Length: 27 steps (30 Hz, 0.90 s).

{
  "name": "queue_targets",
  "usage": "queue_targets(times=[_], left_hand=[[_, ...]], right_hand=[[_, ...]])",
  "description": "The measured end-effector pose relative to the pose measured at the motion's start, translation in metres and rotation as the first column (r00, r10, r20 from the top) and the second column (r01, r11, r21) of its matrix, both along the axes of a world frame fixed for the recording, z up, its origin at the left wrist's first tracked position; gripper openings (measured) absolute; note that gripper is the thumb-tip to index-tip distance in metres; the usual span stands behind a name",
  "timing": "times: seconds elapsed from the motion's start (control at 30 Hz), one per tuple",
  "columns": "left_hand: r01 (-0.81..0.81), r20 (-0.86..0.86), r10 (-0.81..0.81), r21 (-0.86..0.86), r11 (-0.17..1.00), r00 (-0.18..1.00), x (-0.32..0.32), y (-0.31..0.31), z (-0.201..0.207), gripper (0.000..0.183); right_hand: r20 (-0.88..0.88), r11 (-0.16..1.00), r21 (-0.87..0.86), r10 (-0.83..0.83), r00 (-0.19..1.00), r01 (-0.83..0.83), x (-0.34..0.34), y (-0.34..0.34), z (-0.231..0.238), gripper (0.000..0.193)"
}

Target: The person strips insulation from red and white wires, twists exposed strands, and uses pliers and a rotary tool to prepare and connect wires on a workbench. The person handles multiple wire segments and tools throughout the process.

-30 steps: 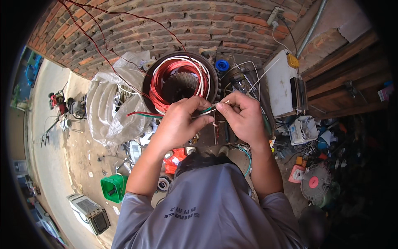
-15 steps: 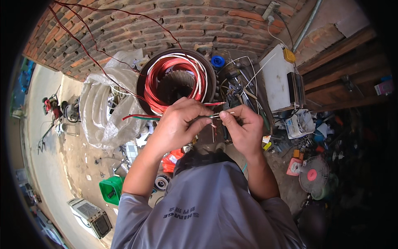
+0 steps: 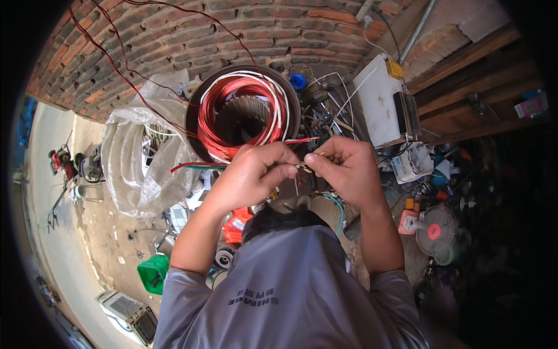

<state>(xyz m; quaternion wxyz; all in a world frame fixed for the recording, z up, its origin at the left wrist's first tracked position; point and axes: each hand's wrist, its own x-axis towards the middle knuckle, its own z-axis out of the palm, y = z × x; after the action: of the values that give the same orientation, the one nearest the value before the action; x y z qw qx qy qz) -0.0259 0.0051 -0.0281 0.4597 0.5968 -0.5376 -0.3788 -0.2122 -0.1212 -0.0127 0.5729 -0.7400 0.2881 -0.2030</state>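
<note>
A round motor stator (image 3: 190, 110) stands in front of me, with red and white windings (image 3: 214, 119) coiled inside its rim. Just at its near edge, my left hand (image 3: 256, 174) pinches thin wires, among them red and green ones (image 3: 195, 167) that stick out to the left of the hand. My right hand (image 3: 344, 170) is closed, thumb against fingers, on the bare wire ends right beside the left fingertips. A red wire (image 3: 302, 140) with a bare tip juts out above the hands. The exact joint between the fingertips is partly hidden.
Hand tools (image 3: 331, 107) lie heaped right of the stator, beside a white board (image 3: 378, 104). Crumpled clear plastic (image 3: 131, 168) sits to the left. Dark red wires (image 3: 119, 70) hang from above before a brick wall (image 3: 244, 29). A green bucket (image 3: 152, 272) and a fan (image 3: 436, 231) stand lower down.
My right hand has shifted slightly right and up, its fingers curled tighter around the wire ends. My left hand keeps its pinch. The whole view has shifted a little.
</note>
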Motion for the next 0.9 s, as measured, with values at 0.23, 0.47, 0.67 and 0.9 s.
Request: queue_targets(times=[0.23,0.47,0.67,0.9], left_hand=[[-0.028,-0.084,0.030,0.021,0.999,0.996,0.001,0.003,-0.008,0.007],[-0.025,-0.173,0.017,-0.043,0.999,0.985,0.003,0.004,-0.019,0.009],[0.071,-0.157,-0.068,0.015,0.997,0.985,0.003,0.001,-0.012,0.012],[0.137,0.058,-0.142,0.078,0.987,0.988,0.006,-0.003,0.002,0.011]], right_hand=[[0.146,0.997,0.079,-0.024,0.989,0.013,-0.014,0.016,-0.027,0.021],[0.149,0.940,-0.271,-0.173,0.974,0.208,-0.007,0.024,-0.062,0.010],[0.192,0.963,0.047,-0.270,0.943,0.266,0.017,0.002,-0.119,0.008],[0.255,0.794,-0.456,-0.316,0.914,0.402,-0.011,0.030,-0.080,0.021]])
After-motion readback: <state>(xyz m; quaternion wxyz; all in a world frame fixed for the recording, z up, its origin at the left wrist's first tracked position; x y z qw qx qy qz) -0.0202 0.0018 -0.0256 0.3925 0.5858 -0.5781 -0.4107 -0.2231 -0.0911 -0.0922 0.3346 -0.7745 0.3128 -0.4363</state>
